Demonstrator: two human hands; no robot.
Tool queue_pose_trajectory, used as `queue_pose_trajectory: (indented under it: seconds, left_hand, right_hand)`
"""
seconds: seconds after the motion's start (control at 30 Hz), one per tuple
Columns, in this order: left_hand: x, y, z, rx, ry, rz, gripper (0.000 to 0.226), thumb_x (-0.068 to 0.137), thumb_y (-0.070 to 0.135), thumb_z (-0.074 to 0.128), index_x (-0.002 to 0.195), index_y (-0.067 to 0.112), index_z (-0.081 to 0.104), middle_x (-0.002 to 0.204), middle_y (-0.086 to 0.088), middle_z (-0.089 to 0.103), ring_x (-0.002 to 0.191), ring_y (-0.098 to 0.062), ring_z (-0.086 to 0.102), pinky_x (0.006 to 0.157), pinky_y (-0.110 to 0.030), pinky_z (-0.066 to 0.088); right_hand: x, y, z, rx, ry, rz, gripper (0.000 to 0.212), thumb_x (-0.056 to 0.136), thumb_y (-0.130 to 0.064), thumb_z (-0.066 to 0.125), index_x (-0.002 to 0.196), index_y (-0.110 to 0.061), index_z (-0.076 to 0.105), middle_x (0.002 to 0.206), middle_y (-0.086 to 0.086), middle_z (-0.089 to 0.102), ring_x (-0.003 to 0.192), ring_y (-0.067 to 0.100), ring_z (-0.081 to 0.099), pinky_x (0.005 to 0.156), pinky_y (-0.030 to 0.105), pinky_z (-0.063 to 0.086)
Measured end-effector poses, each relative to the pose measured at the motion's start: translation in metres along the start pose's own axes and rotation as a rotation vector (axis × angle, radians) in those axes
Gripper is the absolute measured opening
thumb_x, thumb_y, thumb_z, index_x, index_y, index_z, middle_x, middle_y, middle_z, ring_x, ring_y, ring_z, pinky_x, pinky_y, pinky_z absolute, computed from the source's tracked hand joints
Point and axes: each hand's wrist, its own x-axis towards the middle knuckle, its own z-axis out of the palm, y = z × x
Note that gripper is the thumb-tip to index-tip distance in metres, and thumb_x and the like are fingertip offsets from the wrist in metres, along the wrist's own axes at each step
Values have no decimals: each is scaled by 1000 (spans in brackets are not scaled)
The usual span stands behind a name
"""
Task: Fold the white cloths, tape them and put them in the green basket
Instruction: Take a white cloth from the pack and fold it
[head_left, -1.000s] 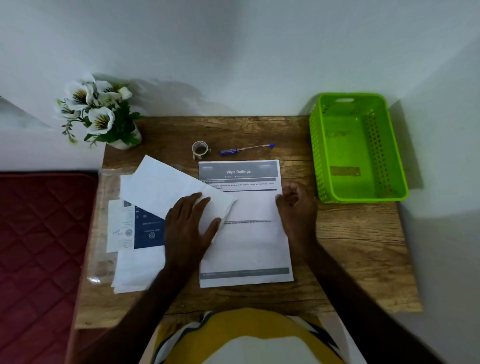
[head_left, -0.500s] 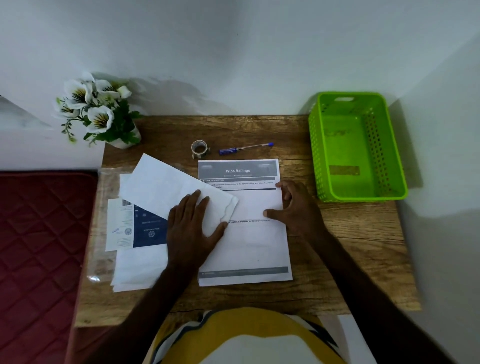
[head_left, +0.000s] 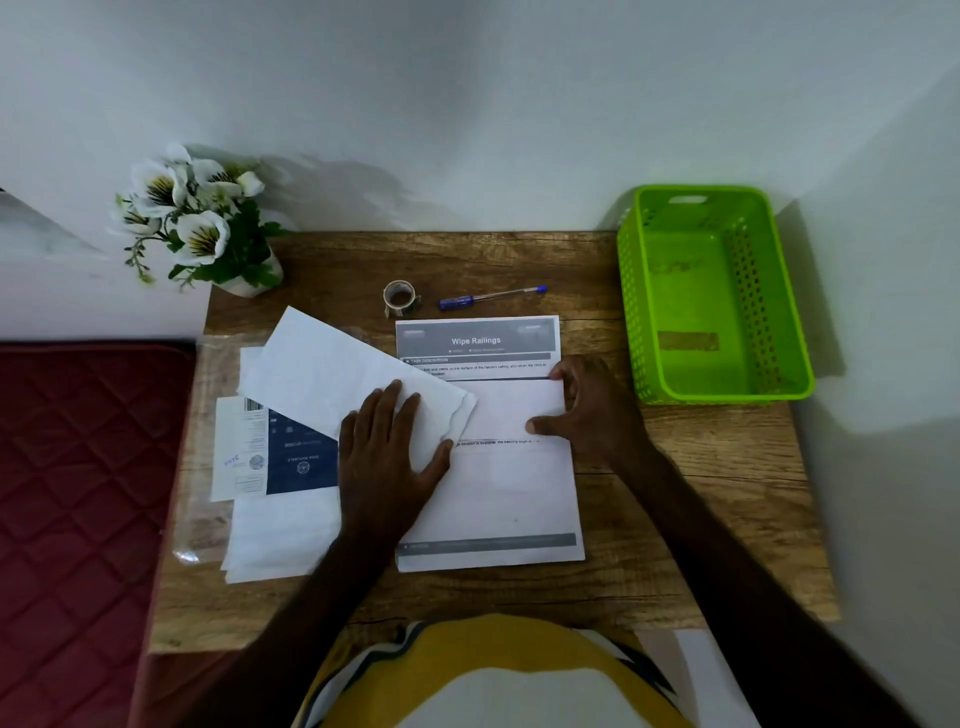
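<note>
Left hand (head_left: 387, 457) presses flat on the folded white cloth (head_left: 332, 376): thin, limp, probably slippery; right hand (head_left: 587, 410) spread on printed sheet (head_left: 498, 499), gripping nothing. Pinch cloth's corners.

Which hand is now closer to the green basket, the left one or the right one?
The right hand. It rests on the printed sheet, just left of the green basket. The left hand lies farther left, flat on the white cloth.

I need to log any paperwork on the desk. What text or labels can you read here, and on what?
"Wipe Railings": header of the printed sheet.
Sheet's body lines: too small and blurred to read reliably.
Blue-and-white package label, with barcode and a handwritten note: illegible.
</note>
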Motion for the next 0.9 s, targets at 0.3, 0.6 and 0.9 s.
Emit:
queue_pose_trajectory:
  seconds: [0.3,0.6,0.9]
  left_hand:
    - [-2,0,3,-18,-19,7,64,93,56,59,141,13,53,159,-13,40,148,-34,34,121,-57,25]
    - [-2,3,5,-82,101,46,33,91,40,71,104,10,67,144,-17,55,139,-36,46,112,-61,35]
    - [5,6,1,-98,238,76,21,93,27,71,97,6,71,129,-20,65,123,-39,58,99,-60,46]
  right_hand:
    - [-2,-10,-1,-107,7,-47,52,65,-40,92,106,-19,68,109,1,60,101,21,56,82,37,49]
    - [-15,-9,8,580,75,121,19,87,-14,81,104,-15,73,97,-7,77,84,4,74,69,20,56]
    - [-28,-19,-2,729,192,134,15,97,-18,69,107,-8,75,78,-2,74,57,4,62,43,20,45]
